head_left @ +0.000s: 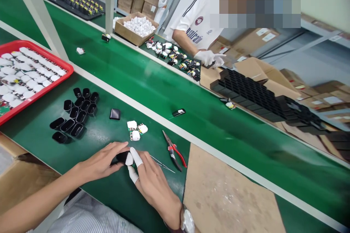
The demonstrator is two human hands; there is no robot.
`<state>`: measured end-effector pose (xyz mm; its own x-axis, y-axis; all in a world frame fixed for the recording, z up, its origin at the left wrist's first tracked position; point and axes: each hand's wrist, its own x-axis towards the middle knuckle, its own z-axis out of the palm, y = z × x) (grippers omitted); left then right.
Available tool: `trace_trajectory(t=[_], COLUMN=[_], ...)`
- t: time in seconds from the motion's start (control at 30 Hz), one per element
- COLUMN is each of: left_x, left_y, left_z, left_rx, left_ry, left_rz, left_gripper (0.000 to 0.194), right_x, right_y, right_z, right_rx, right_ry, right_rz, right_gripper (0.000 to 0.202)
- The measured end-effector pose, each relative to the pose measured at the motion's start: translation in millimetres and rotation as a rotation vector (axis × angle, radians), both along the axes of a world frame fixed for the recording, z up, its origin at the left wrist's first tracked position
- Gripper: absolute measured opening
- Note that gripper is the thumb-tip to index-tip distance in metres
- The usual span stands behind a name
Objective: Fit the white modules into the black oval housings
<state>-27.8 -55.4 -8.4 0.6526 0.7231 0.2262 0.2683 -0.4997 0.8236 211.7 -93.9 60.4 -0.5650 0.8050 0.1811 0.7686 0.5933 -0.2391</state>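
Note:
My left hand [102, 160] is closed around a small black plastic housing [122, 157] above the green bench. At the housing's open end, my right hand [153, 174], wearing white finger cots, pinches a circuit board with a white-covered top [129, 159]. How far the board sits inside the housing is hidden by my fingers. Just beyond my hands lie several similar white-covered boards [135, 135]. A closed black case [115, 114] rests behind them to the left. Tweezers [164, 166] lie beside my right hand, near red-and-black needle-nose pliers [172, 149].
Several open black housings [78, 130] stand at left, near a red tray [71, 68] of white-covered boards. A green conveyor belt [123, 76] runs behind, carrying a black piece [179, 112]. Cardboard [229, 189] lies at right. Across the belt, a co-worker's gloved hands [209, 58] work beside stacked black trays [254, 94].

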Motion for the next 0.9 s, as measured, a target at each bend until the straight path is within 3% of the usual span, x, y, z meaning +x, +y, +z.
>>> trace_trajectory(t=[0.13, 0.3, 0.5, 0.67, 0.83, 0.9], left_x=[-0.7, -1.3, -0.3, -1.7, -0.5, 1.2], left_y=[-0.3, -0.7, -1.0, -3.8, -3.3, -2.5], left_z=[-0.3, 2.6, 6.5, 3.4, 3.3, 4.5], left_rx=[-0.019, -0.074, -0.071, 0.165, 0.318, 0.317], left_ry=[-0.008, 0.019, 0.011, -0.017, -0.030, -0.031], left_rz=[0.006, -0.005, 0.021, 0.025, 0.023, 0.028], left_gripper=[0.082, 0.080, 0.072, 0.031, 0.027, 0.023], right_x=[4.6, 6.3, -3.9, -4.5, 6.4, 17.1], right_y=[2.9, 4.6, 5.9, 6.7, 15.7, 26.2], right_z=[-1.2, -12.5, -24.6, -24.3, -17.0, -17.6], right_rx=[-0.004, 0.042, 0.045, 0.066, -0.002, -0.060], right_ry=[0.060, 0.212, 0.172, 0.112, 0.164, 0.252], right_rz=[0.004, 0.065, 0.053, 0.013, 0.082, 0.056], right_gripper=[0.051, 0.023, 0.018, 0.027, 0.021, 0.030])
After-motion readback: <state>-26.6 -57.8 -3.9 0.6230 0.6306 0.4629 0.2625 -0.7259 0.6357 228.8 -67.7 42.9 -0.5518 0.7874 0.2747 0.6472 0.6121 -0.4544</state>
